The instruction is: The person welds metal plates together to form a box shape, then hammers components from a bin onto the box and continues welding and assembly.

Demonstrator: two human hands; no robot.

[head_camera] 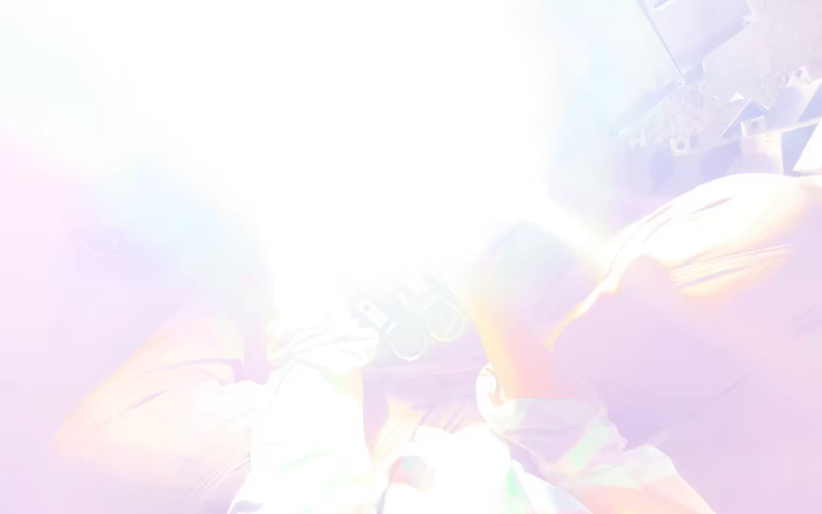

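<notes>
Though glare washes out most of the view, your two sleeves [316,419] rise from the bottom edge toward some rings [425,324]. Your hands, their fingers and the rings' axis cannot be told. Beyond, grey metal parts [715,105] fill the top right corner.

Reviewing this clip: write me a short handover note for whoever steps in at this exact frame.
Glare whites out most of the view.
Left hand: only a pale sleeve shows, low centre; hand and grip cannot be told.
Right hand: likewise, only a pale sleeve shows.
Things: small metal rings lie just above the sleeves; grey metal frames sit top right; a large rounded orange-tinted shape is at right.
Done or left: cannot be judged until the glare clears.
</notes>
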